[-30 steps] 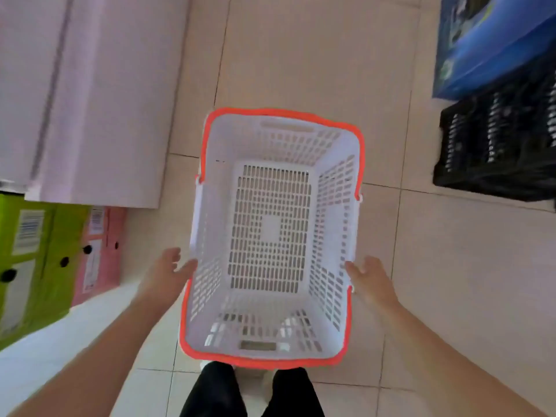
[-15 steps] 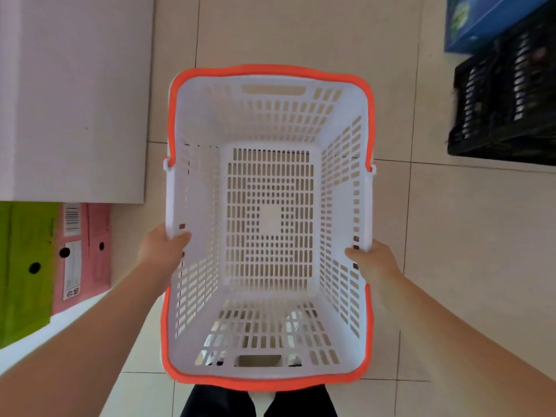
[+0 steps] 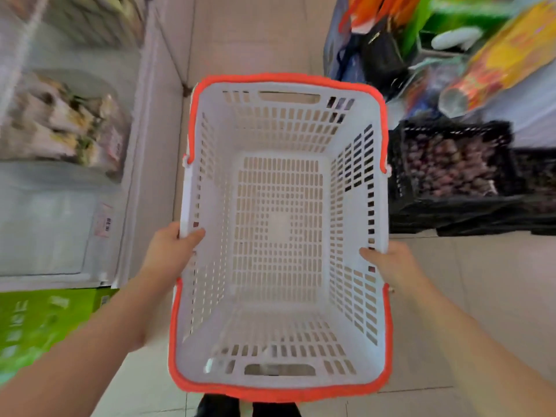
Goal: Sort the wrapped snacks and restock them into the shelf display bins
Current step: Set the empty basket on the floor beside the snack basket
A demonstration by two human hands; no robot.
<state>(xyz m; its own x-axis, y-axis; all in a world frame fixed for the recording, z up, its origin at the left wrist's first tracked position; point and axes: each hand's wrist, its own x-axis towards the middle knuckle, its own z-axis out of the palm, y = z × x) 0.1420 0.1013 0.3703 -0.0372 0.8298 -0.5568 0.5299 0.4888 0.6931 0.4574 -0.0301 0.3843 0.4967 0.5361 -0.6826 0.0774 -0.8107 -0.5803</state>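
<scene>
One white slotted basket [image 3: 279,224] with an orange rim is held level above a tiled floor [image 3: 246,34], nothing inside it. Two hands carry it: the left hand [image 3: 170,251] grips the left rim, thumb hooked inside; the right hand [image 3: 391,266] grips the right rim likewise. One black crate [image 3: 451,176] of dark produce sits just right; one blurred freezer case [image 3: 69,145] stands left.

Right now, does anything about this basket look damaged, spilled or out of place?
Nothing stands out. The white basket with the orange rim looks intact and holds nothing, gripped level by the left hand and right hand at its side walls. The surroundings are too blurred to judge.
</scene>
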